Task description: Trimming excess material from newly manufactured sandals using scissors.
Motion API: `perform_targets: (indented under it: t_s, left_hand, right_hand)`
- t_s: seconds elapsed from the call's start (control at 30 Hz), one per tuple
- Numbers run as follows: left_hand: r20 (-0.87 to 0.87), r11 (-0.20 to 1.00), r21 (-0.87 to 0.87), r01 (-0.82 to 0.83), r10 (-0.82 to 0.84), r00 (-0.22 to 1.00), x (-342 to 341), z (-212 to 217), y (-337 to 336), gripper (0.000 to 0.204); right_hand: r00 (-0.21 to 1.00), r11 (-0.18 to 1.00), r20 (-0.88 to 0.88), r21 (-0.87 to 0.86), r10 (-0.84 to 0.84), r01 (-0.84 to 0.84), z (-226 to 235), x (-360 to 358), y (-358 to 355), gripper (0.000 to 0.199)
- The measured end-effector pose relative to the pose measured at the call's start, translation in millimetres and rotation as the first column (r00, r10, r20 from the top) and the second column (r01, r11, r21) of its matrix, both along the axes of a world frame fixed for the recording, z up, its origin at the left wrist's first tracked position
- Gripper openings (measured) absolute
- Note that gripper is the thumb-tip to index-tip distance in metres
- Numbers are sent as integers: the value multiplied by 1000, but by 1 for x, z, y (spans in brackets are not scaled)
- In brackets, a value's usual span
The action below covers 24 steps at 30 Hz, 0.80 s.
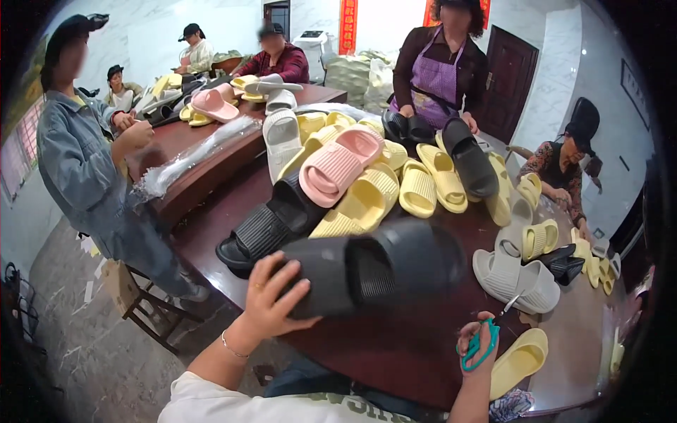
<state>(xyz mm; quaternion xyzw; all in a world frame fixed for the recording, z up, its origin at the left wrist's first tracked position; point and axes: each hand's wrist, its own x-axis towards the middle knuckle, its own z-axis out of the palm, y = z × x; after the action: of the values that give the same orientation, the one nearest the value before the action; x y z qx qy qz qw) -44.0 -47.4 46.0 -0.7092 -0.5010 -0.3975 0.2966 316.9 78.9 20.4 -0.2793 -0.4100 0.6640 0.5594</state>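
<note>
My left hand point(273, 296) is closed around the left end of a black slide sandal point(317, 264), held up above the table. The far right end of this sandal is smeared by motion. In my right hand point(485, 337) is a pair of small scissors with teal handles point(474, 361); their thin metal blades point up and away. Close to the blades lies a pair of light grey slides point(497, 276). A pale yellow slide point(523, 361) rests beside my right wrist. Just beyond the held sandal are a black slide point(257, 233) and a pink slide point(338, 169).
A heap of yellow slides point(360, 208) and others covers the far part of the dark red table point(395, 352). Clear plastic wrap point(201, 155) lies at the left. A wooden stool point(130, 289) stands left. Several people work around, one in a purple apron point(437, 77).
</note>
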Motion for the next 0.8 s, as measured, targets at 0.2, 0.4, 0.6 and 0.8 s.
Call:
perform_targets:
  t_s: [0.2,0.4,0.6,0.8]
  left_hand:
    - [379,889,166,-426,341,860,-70,23,37,72]
    - [328,889,-116,-442,455,828,-154,26,89,61]
    - [405,822,-487,-295,512,758,-187,-5,71,41]
    - [145,930,-214,-301,334,931,-91,27,79,30]
  right_hand:
    - [988,999,155,39,9,-15,2,-11,-2,24]
    - [942,999,334,-31,-26,38,13,-5,-9,24]
    - [929,982,326,-126,176,-142,17,-16,1,28]
    - [923,999,382,-32,46,-36,13,-15,-2,32]
